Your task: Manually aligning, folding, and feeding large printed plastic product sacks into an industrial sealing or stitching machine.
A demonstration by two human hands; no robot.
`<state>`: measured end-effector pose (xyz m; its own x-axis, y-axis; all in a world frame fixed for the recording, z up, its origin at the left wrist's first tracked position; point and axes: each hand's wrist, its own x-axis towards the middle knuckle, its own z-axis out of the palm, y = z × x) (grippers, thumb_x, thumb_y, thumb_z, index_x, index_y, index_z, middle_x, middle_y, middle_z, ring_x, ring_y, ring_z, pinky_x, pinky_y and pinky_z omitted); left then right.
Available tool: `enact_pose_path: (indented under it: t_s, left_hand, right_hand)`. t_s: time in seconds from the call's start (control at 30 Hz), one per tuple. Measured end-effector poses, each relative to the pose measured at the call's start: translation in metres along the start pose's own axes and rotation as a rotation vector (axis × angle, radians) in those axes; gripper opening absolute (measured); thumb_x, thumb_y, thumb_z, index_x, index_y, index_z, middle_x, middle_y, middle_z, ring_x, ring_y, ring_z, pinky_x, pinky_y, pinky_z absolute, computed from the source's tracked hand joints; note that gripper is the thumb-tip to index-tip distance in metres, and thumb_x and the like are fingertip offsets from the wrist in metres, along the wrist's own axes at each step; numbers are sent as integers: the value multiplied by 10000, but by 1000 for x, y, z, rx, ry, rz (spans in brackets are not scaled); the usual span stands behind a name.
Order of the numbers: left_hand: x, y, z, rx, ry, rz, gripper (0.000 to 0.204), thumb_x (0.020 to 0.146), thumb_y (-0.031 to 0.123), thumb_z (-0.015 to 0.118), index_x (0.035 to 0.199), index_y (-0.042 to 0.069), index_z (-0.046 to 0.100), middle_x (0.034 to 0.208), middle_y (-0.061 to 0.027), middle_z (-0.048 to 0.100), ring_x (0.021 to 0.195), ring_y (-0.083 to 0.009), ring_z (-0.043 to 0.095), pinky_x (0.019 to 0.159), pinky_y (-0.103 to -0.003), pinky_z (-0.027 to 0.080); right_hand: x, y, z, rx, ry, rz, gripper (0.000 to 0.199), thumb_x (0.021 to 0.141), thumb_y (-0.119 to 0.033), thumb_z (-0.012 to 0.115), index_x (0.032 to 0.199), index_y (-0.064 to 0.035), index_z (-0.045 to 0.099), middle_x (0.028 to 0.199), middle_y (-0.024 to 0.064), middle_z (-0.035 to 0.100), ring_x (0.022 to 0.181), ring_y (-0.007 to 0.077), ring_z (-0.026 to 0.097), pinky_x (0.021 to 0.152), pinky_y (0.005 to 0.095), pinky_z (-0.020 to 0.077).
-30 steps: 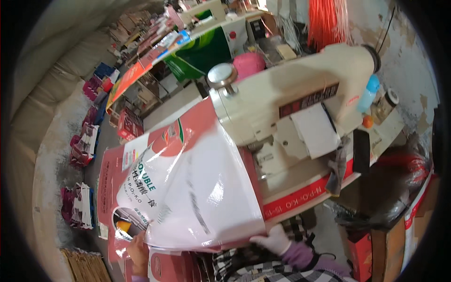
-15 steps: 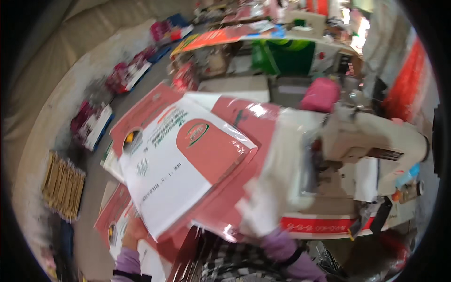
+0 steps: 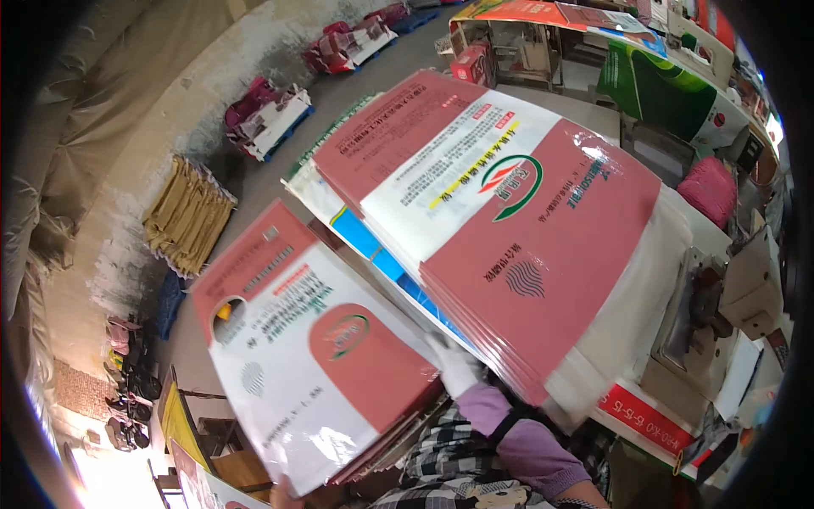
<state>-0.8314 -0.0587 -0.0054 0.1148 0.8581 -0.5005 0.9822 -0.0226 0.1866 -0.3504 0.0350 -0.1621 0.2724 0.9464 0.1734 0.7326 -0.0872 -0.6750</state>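
A stack of red-and-white printed packaging bags (image 3: 280,373) lies tilted over my lap, its thick edge facing right. My left hand (image 3: 286,496) grips its near lower corner; only a few fingers show. My right hand (image 3: 458,366), in a white glove, is closed on the stack's right edge, its fingers partly hidden and slightly blurred. Just beyond it, on the work surface, lies a larger pile of bags (image 3: 526,280), mostly red with a white band. Blue-and-white bags (image 3: 373,246) stick out from under that pile's left side.
A sewing machine (image 3: 755,288) stands at the right behind a red-and-white strip (image 3: 649,416). Folded brown sacks (image 3: 188,216) and bundles of maroon bags (image 3: 267,119) line the left wall. A pink cushion-like bundle (image 3: 708,191) sits at the far right.
My view has turned left. The white-fronted bag stack now lies nearer my lap, apart from the larger red pile. My right hand has moved to that stack's edge.
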Motion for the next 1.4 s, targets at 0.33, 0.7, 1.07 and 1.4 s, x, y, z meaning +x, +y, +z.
enact_pose_path:
  t_s: [0.33, 0.7, 1.07, 1.4]
  left_hand:
    - [119, 319, -9, -57, 117, 885, 408, 772, 171, 684, 1170, 110, 621, 1178, -116, 583, 1104, -344, 531, 973, -452, 399]
    - [189, 579, 70, -660, -669, 941, 154, 891, 152, 682, 845, 11, 723, 736, 22, 659, 668, -31, 534, 579, -232, 431]
    - [134, 572, 51, -865, -419, 971, 56, 791, -54, 715, 788, -5, 688, 822, -46, 688, 729, -85, 604, 685, -226, 493]
    - [142, 566, 64, -687, -828, 990, 248, 769, 59, 786, 962, -7, 646, 937, -35, 673, 854, -119, 637, 773, -294, 531]
  right_hand:
    - [-77, -5, -70, 34, -437, 351, 554, 870, -325, 592, 1310, -12, 469, 1194, 225, 598, 1113, 412, 553, 997, 492, 404]
    - [-127, 45, -270, 629, 575, 688, 204, 852, -219, 672, 948, -39, 660, 806, 109, 665, 742, 166, 640, 718, 316, 506]
    - [-115, 92, -236, 599, 611, 758, 388, 922, -322, 575, 731, 6, 653, 623, 111, 607, 587, 203, 590, 597, 377, 460]
    - [-107, 102, -222, 451, 605, 520, 260, 902, -218, 607, 968, 17, 694, 833, 142, 707, 745, 201, 664, 664, 339, 488]
